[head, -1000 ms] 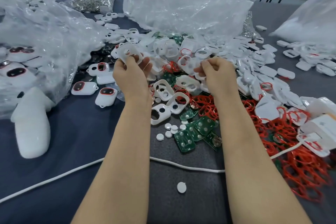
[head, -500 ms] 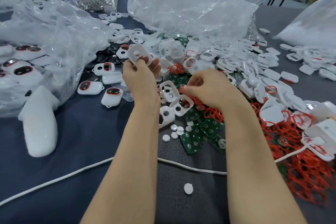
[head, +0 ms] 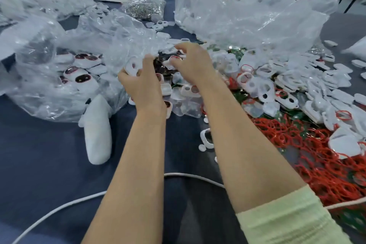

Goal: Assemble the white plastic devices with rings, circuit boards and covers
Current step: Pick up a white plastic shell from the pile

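Note:
My left hand (head: 142, 83) grips a white plastic shell (head: 131, 67) with two holes, held up beside the left bag. My right hand (head: 194, 63) hovers just right of it with curled fingers over a patch of dark lens covers (head: 159, 66). A small white piece with a red edge (head: 174, 58) shows at its thumb; whether it is pinched is unclear. Loose white shells (head: 297, 77) are heaped to the right. Red rings (head: 316, 154) are piled at the near right. Green circuit boards (head: 240, 95) peek out under the shells.
A clear bag at left holds finished white devices (head: 83, 77) with dark red-rimmed windows. A large crumpled bag (head: 247, 16) stands behind, and a small bag of metal parts (head: 144, 7) lies at the back. A white rounded object (head: 97, 132) and a white cable (head: 59, 208) lie on the dark cloth.
My right hand left the red rings and moved up and left, close to my left hand. The view swung left toward the bag of finished devices. My left hand still holds the white shell.

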